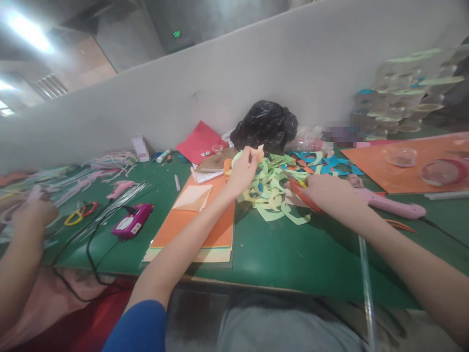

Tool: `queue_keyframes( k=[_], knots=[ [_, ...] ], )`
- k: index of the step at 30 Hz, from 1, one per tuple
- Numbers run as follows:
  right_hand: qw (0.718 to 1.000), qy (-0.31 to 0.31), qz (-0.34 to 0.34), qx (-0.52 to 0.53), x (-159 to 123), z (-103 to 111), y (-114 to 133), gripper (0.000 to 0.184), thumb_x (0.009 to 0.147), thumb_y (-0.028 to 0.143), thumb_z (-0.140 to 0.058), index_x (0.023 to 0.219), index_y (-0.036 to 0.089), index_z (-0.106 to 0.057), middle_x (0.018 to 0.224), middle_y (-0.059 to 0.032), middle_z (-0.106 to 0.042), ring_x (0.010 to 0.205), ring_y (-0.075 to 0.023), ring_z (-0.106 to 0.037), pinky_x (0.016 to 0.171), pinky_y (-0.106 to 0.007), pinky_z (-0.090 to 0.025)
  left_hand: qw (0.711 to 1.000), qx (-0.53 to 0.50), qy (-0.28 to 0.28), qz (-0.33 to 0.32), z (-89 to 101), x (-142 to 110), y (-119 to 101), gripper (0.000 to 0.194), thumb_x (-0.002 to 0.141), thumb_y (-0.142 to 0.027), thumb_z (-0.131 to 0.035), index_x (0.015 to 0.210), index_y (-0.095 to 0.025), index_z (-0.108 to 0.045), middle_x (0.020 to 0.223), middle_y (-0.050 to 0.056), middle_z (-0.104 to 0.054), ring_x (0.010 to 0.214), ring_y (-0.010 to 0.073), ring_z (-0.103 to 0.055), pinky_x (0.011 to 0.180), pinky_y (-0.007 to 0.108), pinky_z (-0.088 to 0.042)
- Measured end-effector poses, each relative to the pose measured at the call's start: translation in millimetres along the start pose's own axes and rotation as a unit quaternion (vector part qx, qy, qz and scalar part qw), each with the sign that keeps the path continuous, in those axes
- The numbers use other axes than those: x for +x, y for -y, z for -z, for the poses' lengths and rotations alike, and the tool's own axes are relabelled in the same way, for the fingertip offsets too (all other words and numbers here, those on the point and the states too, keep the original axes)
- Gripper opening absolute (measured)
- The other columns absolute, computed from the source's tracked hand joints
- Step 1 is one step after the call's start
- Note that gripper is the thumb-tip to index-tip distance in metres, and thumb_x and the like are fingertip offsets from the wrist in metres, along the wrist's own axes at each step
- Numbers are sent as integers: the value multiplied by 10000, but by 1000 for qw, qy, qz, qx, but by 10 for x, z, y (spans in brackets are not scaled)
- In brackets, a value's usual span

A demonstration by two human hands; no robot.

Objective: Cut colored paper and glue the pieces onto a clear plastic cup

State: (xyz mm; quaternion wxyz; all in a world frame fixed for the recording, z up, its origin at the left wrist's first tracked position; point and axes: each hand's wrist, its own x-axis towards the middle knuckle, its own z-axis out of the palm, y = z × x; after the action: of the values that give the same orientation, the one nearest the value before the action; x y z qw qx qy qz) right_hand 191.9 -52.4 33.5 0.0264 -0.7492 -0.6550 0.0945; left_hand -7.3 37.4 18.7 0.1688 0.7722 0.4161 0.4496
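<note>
My left hand [242, 171] pinches a small piece of pale orange paper [260, 153] above a heap of cut scraps. In my right hand [326, 190] are scissors [304, 194] with orange and yellow handles, their blades pointing left toward the heap. The blades lie apart from the held paper. Beneath and between both hands spread green, blue and orange paper scraps [273, 200]. A stack of orange sheets [208, 230] rests under my left forearm, with small pale orange squares [193, 197] on top.
A pink glue gun [395, 204] lies right of my right hand. A black plastic bag [266, 127] sits against the wall. At left are a magenta box [132, 221] with cables, other scissors [81, 213] and a co-worker's hand [34, 210]. Stacked clear cups [403, 98] stand far right.
</note>
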Motion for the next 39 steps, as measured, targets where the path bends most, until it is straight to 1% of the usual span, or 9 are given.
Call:
queue_keyframes(
  k=[8, 12, 17, 20, 24, 26, 29, 32, 39],
  knots=[
    [998, -35, 60, -9, 68, -196, -39, 505, 947, 575, -377, 911, 161, -666, 838, -147, -708, 818, -311, -684, 657, -358, -439, 993, 114, -16, -41, 28, -60, -42, 286, 1008, -442, -429, 905, -204, -548, 1114, 106, -593, 1111, 244, -495, 1020, 398, -336],
    [988, -105, 104, 35, 88, -205, -83, 411, 977, 485, -363, 947, 182, -640, 930, -112, -698, 863, -275, -672, 709, -351, -467, 998, 41, -28, -39, 27, -103, -55, 324, 1019, -475, -384, 896, -220, -541, 1009, 87, -620, 1011, 229, -516, 949, 365, -369],
    [905, -314, 273, 91, 135, -294, -48, 434, 983, 429, -439, 1305, 155, -535, 1257, -174, -582, 1174, -310, -574, 971, -437, -472, 998, -19, 11, -55, -21, -192, -164, 249, 1012, -400, -428, 863, -228, -530, 904, 45, -600, 873, 196, -517, 827, 318, -382],
    [865, -351, 349, 83, 151, -347, -20, 445, 990, 416, -466, 1370, 186, -496, 1307, -178, -551, 1224, -319, -537, 1028, -484, -446, 995, -33, 45, -79, -69, -237, -233, 175, 995, -295, -449, 870, -228, -550, 879, 36, -609, 855, 190, -517, 822, 314, -380],
    [851, -393, 334, 95, 124, -302, -24, 521, 998, 429, -468, 1459, 189, -426, 1352, -180, -538, 1238, -323, -531, 1030, -489, -437, 994, 2, 38, -100, -99, -275, -262, 144, 978, -217, -458, 915, -227, -587, 937, 52, -653, 894, 200, -514, 853, 327, -384],
    [848, -398, 339, 89, 106, -252, -44, 491, 1005, 456, -459, 1405, 173, -494, 1320, -174, -570, 1194, -309, -556, 1010, -455, -443, 993, 22, 40, -111, -103, -283, -249, 136, 984, -228, -465, 928, -223, -588, 963, 57, -668, 932, 205, -522, 889, 336, -385],
    [850, -373, 368, 52, 111, -215, -79, 361, 1023, 453, -435, 1072, 177, -663, 1115, -126, -674, 1033, -267, -599, 946, -397, -446, 991, 36, 48, -117, -109, -291, -217, 131, 985, -264, -493, 889, -216, -566, 938, 53, -667, 930, 201, -535, 905, 341, -387],
    [853, -355, 381, 22, 167, -256, -100, 345, 1022, 432, -455, 856, 194, -643, 923, -83, -698, 925, -242, -599, 899, -370, -431, 995, 14, 63, -78, -118, -311, -202, 195, 1002, -333, -468, 858, -215, -524, 915, 40, -652, 884, 183, -557, 854, 326, -405],
    [836, -407, 369, -20, 259, -385, -90, 298, 979, 406, -530, 755, 210, -533, 753, -55, -626, 788, -230, -573, 790, -343, -397, 988, -105, 100, 44, -176, -392, -279, 280, 988, -457, -469, 839, -222, -440, 822, -10, -577, 778, 144, -551, 752, 288, -413]
  ],
)
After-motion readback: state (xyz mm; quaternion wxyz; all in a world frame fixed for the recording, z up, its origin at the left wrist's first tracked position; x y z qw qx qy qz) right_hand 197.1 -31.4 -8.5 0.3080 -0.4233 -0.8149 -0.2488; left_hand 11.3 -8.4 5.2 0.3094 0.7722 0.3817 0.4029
